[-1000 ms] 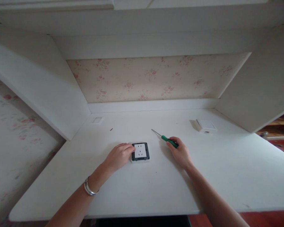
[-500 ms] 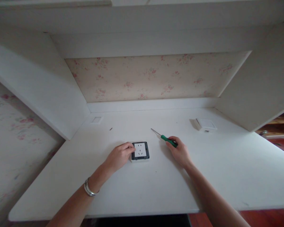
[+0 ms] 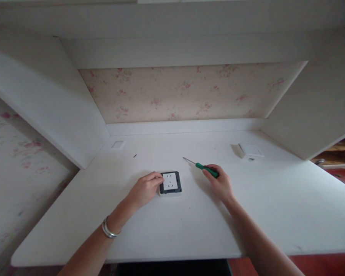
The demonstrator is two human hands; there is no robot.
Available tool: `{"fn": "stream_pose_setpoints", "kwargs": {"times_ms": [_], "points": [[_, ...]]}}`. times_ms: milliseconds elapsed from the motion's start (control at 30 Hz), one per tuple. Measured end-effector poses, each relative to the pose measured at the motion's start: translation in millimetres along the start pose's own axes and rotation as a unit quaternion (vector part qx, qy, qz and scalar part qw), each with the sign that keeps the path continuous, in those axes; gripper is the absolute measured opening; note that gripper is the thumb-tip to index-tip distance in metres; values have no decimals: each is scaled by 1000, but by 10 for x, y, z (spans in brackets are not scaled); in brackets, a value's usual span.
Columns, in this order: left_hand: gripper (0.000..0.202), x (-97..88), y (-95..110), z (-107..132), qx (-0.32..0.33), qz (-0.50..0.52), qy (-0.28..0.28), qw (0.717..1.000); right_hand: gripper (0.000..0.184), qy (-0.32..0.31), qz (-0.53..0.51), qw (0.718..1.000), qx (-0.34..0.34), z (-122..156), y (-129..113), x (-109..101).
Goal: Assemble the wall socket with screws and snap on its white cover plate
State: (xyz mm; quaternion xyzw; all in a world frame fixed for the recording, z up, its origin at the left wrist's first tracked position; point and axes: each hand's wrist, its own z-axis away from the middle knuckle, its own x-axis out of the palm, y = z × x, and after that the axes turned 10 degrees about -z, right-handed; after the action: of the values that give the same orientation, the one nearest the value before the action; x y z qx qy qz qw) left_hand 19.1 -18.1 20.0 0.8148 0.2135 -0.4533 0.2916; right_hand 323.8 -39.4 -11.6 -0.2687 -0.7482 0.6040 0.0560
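A wall socket (image 3: 170,181) with a white face and dark frame lies face up on a white box in the middle of the desk. My left hand (image 3: 145,188) is at its left edge, thumb and forefinger pinched together over the frame. Whatever is between those fingertips is too small or hidden to make out. To the right, my right hand (image 3: 220,184) is closed round the green handle of a screwdriver (image 3: 199,165). The screwdriver's metal shaft points up and to the left, its tip apart from the socket.
A white square frame (image 3: 117,145) lies at the back left of the white desk (image 3: 149,234). Near it is a small dark piece (image 3: 135,156), perhaps a screw. A white box (image 3: 250,151) sits at the back right. Cabinet sides and an overhead shelf enclose the back.
My right hand has shifted slightly to the right with the screwdriver. The left hand stays at the socket's left edge, almost unmoved.
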Motion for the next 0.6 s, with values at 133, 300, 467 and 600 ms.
{"fn": "stream_pose_setpoints", "kwargs": {"times_ms": [133, 300, 467, 600], "points": [[23, -6, -29, 24, -64, 63, 38, 995, 36, 63, -147, 987, 3, 28, -193, 29], [54, 32, -143, 106, -126, 141, -1, 982, 31, 96, -231, 968, -17, 35, -617, 126], [97, 97, -181, 166, -128, 97, -69, 985, 28, 15, -267, 961, -75, 56, -1135, 333], [89, 89, -162, 153, -136, 100, -76, 983, 29, -63, -227, 968, -84, 58, -1369, 550]]}}
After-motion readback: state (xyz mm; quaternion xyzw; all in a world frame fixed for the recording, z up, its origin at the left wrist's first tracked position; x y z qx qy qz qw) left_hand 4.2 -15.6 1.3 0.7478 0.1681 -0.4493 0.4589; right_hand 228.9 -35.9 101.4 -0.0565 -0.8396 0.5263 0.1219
